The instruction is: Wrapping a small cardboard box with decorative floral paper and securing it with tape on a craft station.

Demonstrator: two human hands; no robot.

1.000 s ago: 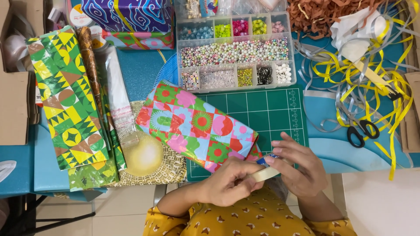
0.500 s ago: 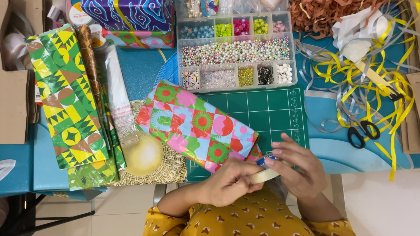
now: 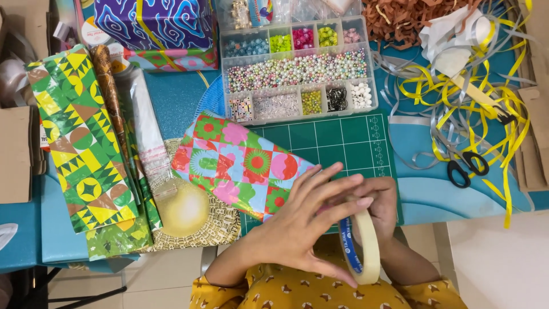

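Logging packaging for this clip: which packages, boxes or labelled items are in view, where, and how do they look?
Wrapped parcel: centre, on the green cutting mat; flat, pink-green-red floral checks.
Bead organiser: top centre; clear compartments, coloured beads.
Wrapped box: top left; purple-blue swirls.
Tape roll: between left hand and right hand; cream, blue inner label.
Cardboard box: left edge; brown.

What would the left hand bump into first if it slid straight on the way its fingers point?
Likely the green cutting mat. The left hand points up and right, fingers over the tape roll; the bead organiser lies farther on. Depth is unclear.
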